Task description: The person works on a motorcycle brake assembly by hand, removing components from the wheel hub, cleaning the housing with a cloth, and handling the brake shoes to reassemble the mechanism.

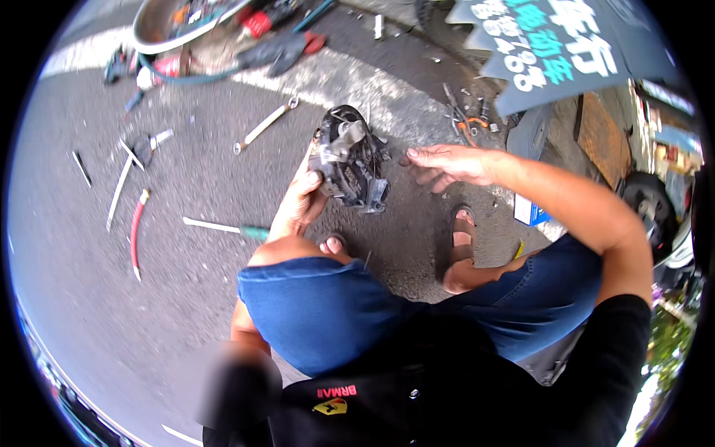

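The left grip (302,195) is closed about the near left side of a black motor-like part (346,167), thumb against its face, holding it up above the asphalt (201,160) in front of the left knee. The right grip (450,162) is half open, fingers loosely bent and holding nothing, apart from the part on its right.

Beyond the part lies a double-ended ring wrench (266,125); nearer and to the left lies a green-handled screwdriver (240,230). Farther left are a curved red-sleeved bar (136,235), a T-handle wrench (119,188) and a short dark rod (82,168). At the upper left stand a metal basin (150,37) and, beside it, a grey glove (277,52) with a red cuff.

On the right, orange-handled pliers (468,125) lie among small pieces beyond the right grip, below the jagged edge of a signboard (514,93). A blue box (529,211) sits under the right forearm. The sandalled right foot (463,229) and both bent knees bound the near side. Asphalt stretches from the part leftward to the red-sleeved bar, crossed by the screwdriver; a narrow gap separates the part from the right fingers.
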Demonstrator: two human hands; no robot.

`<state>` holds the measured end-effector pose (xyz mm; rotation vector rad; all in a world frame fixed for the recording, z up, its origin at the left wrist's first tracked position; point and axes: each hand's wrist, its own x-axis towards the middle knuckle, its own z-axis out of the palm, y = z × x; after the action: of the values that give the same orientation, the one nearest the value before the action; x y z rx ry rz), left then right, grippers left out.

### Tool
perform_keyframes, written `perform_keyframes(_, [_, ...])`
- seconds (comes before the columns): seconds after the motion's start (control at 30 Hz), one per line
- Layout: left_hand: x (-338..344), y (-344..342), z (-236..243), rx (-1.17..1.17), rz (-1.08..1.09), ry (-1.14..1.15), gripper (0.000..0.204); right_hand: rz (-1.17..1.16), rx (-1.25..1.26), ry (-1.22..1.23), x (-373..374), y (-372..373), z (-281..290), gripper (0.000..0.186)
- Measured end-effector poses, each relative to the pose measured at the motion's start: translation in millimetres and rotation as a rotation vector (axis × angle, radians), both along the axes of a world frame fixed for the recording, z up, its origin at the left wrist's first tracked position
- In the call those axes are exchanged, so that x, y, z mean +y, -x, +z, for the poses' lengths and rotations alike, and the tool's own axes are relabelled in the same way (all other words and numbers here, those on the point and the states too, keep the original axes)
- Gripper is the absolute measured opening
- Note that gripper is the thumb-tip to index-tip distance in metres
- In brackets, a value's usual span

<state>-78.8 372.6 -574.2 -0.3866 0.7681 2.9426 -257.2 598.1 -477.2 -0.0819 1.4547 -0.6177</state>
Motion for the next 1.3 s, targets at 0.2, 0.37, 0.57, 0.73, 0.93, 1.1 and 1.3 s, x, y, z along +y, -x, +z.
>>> perform_keyframes(0.2, [-4.6, 46.5, 25.3, -0.037, -0.237, -0.076, 0.085, 0.015, -0.008, 0.212, 44.6, 20.5, 41.6, 0.102])
perform_keyframes(0.37, [16.1, 73.2, 77.6, -0.209, -0.493, 0.130, 0.079, -0.065, -0.235, 0.356, 95.9, 9.9, 9.4, 0.094])
perform_keyframes(0.57, [79.6, 97.4, 118.9, -0.260, -0.687, 0.571, 0.098, -0.313, -0.531, 0.544, 133.3, -8.0, -30.9, 0.093])
perform_keyframes(0.73, [147.8, 145.1, 132.6, -0.006, -0.676, 0.888, 0.114, -0.600, -0.635, 0.799, 180.7, -20.6, -58.2, 0.099])
perform_keyframes(0.93, [203.0, 197.4, 132.8, 0.213, -0.651, 1.109, 0.119, -1.015, -0.459, 1.006, 197.8, 3.4, -54.9, 0.090])
perform_keyframes(1.1, [209.9, 220.1, 136.0, 0.333, -0.586, 1.181, 0.120, -1.048, -0.368, 1.024, 200.4, 13.7, -45.8, 0.090])
perform_keyframes(1.3, [200.0, 246.6, 144.0, 0.411, -0.588, 1.261, 0.119, -0.931, -0.296, 1.219, 184.5, 34.5, -46.5, 0.095])
